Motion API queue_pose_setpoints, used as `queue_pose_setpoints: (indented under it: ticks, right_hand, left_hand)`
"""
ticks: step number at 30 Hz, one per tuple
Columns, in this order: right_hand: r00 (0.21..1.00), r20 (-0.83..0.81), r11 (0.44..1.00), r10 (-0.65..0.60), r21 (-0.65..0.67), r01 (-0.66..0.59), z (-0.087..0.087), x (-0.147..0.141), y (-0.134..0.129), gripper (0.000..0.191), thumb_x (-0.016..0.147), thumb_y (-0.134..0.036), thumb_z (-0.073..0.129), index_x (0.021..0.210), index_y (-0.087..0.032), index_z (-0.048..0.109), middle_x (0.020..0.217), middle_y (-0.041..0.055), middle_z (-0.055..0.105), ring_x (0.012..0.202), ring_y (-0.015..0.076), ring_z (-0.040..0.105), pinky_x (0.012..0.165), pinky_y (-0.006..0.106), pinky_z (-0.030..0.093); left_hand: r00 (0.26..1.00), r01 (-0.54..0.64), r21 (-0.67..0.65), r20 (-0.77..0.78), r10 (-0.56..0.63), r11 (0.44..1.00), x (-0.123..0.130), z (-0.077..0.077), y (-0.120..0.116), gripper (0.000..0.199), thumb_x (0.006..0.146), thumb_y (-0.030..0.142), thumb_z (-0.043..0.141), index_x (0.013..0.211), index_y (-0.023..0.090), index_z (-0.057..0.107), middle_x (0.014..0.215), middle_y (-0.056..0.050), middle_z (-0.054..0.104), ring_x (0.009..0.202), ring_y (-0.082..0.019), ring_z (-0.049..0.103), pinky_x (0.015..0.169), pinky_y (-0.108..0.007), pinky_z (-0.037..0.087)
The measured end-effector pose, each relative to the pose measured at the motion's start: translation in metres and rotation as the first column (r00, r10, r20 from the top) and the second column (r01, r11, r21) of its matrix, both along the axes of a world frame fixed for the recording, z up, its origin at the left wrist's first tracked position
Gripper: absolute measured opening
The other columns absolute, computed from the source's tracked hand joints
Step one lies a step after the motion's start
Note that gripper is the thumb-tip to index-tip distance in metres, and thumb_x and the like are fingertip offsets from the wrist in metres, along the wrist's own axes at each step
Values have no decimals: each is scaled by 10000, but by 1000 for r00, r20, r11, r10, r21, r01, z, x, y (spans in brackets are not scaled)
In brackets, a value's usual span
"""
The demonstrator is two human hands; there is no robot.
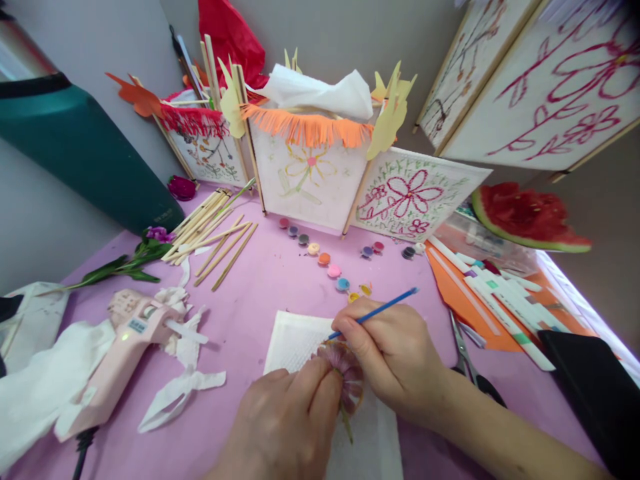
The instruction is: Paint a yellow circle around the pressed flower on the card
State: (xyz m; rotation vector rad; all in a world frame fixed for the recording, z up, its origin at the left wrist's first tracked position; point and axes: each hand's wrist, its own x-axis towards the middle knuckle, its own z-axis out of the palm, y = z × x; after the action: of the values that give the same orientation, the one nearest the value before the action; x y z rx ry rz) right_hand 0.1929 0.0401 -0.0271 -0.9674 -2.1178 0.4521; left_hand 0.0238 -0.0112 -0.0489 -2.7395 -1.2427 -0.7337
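My right hand (400,353) is closed around a thin blue paintbrush (387,307), held like a pencil. The brush tip is at the upper edge of a purple-pink flower (354,381), where the petal rim looks yellowish. My left hand (285,417) pinches the flower from the left and covers part of it; a short green stem (347,425) hangs below. Under both hands lies a white textured sheet (295,333). Just beyond it, a diagonal row of small paint pots (334,271) holds several colours, with yellow nearest the hands.
At left are a pink glue gun (117,367), wooden sticks (205,230) and a teal bottle (85,147). Decorated panels (310,180) stand behind. Scissors (465,357), markers (500,313), a black phone-like object (595,393) and a watermelon slice (530,217) are at right.
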Motion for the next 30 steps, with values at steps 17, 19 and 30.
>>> queue_pose_setpoints:
  ticks: [17,19,30]
  right_hand:
    - [959,-22,938,-282,206,280,15,24,12,260,926,-168,474,703,-185,608,730,37,698,633,142,657,567,258,491]
    - [956,-9,933,-292,219,287,13,25,13,264,928,-173,472,706,-186,613,735,34,704,632,142,658,572,260,490]
    - [920,119,914,-373,214,344,0,28,20,289,941,-218,466,690,-162,599,657,40,654,578,138,618,554,257,443]
  left_hand:
    - [1000,11,44,15,-11,999,1,6,4,271,928,130,313,860,214,561,777,22,703,447,-116,584,389,-259,422]
    - [1000,8,53,18,-9,999,1,5,3,260,917,120,326,858,213,562,781,21,702,445,-116,583,388,-258,418]
    - [1000,18,46,23,-19,999,0,3,3,260,905,118,331,869,211,571,785,16,708,456,-129,604,384,-260,432]
